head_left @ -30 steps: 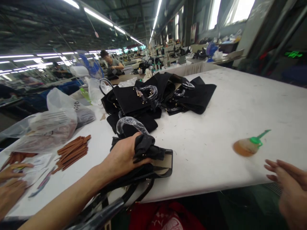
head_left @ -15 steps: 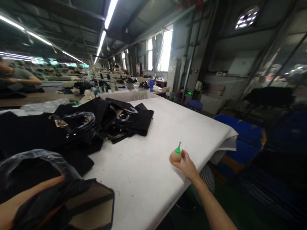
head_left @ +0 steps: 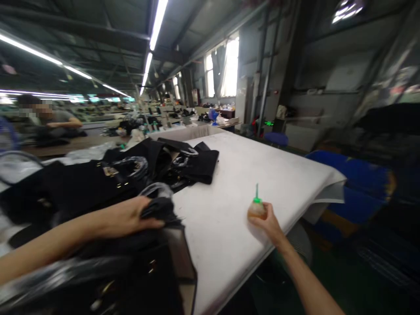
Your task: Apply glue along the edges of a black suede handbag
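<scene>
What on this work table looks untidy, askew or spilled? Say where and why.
The black bags lie in a loose, overlapping heap, not stacked. The table cover sags off the right corner. The left hand grips one bag; the right hand holds a small bottle upright. No spill shows.

A worker's left hand [head_left: 131, 215] gripped the crumpled top of a black handbag [head_left: 157, 267] at the near edge of a white table [head_left: 262, 162]. The right hand [head_left: 269, 221] clasped a small amber bottle [head_left: 257, 209] near the right edge, its green nozzle upright. More black bags [head_left: 197, 164] lay heaped toward the far-left corner, and a seated person [head_left: 55, 124] sat beyond.
</scene>
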`<state>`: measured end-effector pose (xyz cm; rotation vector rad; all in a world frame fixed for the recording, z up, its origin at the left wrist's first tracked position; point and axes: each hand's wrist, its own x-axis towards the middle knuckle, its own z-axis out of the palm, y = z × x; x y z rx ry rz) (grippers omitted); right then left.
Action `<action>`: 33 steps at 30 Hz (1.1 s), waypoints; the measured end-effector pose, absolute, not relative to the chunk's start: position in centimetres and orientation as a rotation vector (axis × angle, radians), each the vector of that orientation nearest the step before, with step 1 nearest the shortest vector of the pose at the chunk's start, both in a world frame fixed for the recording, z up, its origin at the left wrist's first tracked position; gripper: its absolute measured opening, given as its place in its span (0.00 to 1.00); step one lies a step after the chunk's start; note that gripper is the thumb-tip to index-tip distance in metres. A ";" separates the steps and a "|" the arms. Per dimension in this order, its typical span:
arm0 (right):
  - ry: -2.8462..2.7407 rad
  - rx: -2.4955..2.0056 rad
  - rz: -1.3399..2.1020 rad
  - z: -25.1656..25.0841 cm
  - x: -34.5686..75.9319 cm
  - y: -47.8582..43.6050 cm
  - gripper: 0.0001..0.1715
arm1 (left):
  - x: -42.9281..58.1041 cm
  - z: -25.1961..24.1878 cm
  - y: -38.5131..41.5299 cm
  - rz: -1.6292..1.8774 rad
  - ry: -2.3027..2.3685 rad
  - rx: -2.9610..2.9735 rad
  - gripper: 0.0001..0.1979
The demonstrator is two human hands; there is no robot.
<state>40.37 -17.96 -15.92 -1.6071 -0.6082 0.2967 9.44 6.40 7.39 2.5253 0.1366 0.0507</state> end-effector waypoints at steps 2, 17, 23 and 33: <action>-0.623 -1.480 0.442 -16.3 39.6 -19.1 0.35 | 9.7 7.1 5.8 -0.040 0.255 2.501 0.14; -0.385 -1.320 0.886 -13.7 35.5 -24.5 0.34 | 21.8 -8.5 11.0 -0.435 0.232 2.344 0.13; -0.453 -1.426 0.793 -14.3 35.9 -23.3 0.34 | 21.4 -10.7 11.4 -0.338 0.250 2.281 0.15; -0.575 -1.448 0.827 -13.7 36.0 -19.6 0.30 | 21.6 -11.9 12.4 -0.345 0.265 2.204 0.16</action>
